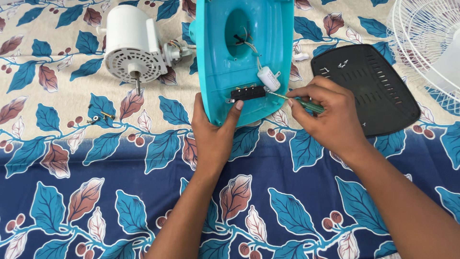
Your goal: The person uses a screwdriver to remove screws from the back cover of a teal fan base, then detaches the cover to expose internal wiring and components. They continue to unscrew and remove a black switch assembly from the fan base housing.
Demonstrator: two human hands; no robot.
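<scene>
A turquoise plastic fan housing lies open side up on a leaf-patterned cloth. Inside it sit a black switch block, a small white capacitor and some thin wires. My left hand grips the housing's near edge, thumb beside the switch block. My right hand holds a green-handled screwdriver whose thin shaft points left, its tip at the right end of the switch block.
A white fan motor with a protruding shaft lies at the upper left. Loose screws rest on the cloth to the left. A black base plate holding small screws lies to the right, a white wire fan guard beyond it.
</scene>
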